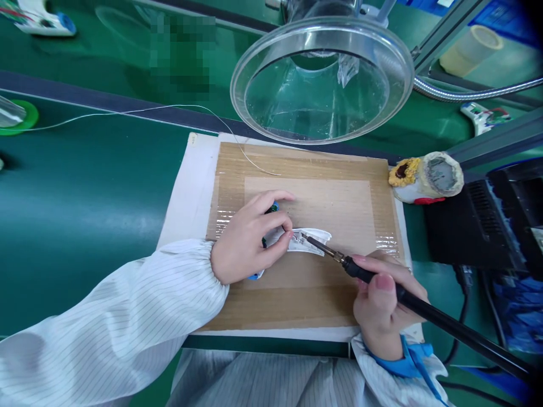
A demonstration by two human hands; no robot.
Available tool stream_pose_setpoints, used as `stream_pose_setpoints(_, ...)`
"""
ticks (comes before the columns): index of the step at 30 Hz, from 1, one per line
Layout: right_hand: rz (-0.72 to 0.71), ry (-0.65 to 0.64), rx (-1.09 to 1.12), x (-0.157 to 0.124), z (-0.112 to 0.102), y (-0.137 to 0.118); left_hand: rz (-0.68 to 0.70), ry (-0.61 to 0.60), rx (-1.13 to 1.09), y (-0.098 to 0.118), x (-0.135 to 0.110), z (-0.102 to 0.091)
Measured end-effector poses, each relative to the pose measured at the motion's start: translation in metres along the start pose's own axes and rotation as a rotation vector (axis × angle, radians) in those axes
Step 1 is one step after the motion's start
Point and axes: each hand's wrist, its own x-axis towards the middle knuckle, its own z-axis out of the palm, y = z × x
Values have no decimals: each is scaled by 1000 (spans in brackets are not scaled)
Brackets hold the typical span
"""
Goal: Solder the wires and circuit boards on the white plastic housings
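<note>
A white plastic shell with blue and green parts lies on the taped cardboard sheet. Over its left part rests my left hand, thumb and a finger pinched at the inside of the shell; what is between the fingertips is too small to name. My right hand is closed round the black handle of a soldering iron. The iron's tip reaches into the shell, close to my left fingertips. Beyond the left hand, a thin strand of solder wire ends above the cardboard.
A round clear funnel-shaped hood hangs over the back of the work place. Right of the cardboard stand a holder with yellow sponge and a black box. A green-rimmed spool is at left. Similar white shells lie farther back.
</note>
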Motion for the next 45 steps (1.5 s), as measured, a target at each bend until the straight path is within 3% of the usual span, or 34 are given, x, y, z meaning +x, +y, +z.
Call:
stream_pose_setpoints(4, 67, 49, -10, -1, 2, 1, 20, 23, 8, 0, 0, 2)
stream_pose_setpoints(6, 97, -52, -62, 2, 6, 1, 19, 24, 11, 1, 0, 2)
stream_pose_setpoints(9, 8, -248, -115, 10, 13, 3, 13, 24, 14, 1, -1, 1)
stream_pose_setpoints(12, -54, -345, -133, 13, 20, 7, 8, 22, 15, 2, 0, 1)
stream_pose_setpoints(19, -60, -313, -187, 9, 21, 10, 50, 70, 87, 1, -3, 2)
stream_pose_setpoints(22, -59, -317, -175, 10, 21, 12, 159, 114, 224, 2, -11, -4)
stream_pose_setpoints(25, -64, -318, -175, 9, 22, 14, 295, -31, 387, 1, -18, -17)
stream_pose_setpoints(29, -61, -295, -161, 5, 25, 15, 367, -257, 490, -3, -15, -30)
stream_pose_setpoints(33, -18, -314, -125, 1, 27, 13, 420, -288, 480, -12, -7, -35)
stream_pose_setpoints(36, -66, -290, -138, 2, 27, 11, 443, -252, 342, -25, -12, -37)
stream_pose_setpoints(38, -150, -246, -164, 3, 26, 9, 329, -184, 162, -32, -20, -38)
stream_pose_setpoints(40, -235, -197, -191, 4, 24, 6, 86, -152, -47, -32, -30, -40)
stream_pose_setpoints(43, -288, -180, -175, -1, 22, 5, -294, -262, -344, -25, -42, -52)
stream_pose_setpoints(45, -225, -213, -104, -10, 23, 9, -472, -362, -497, -24, -44, -70)
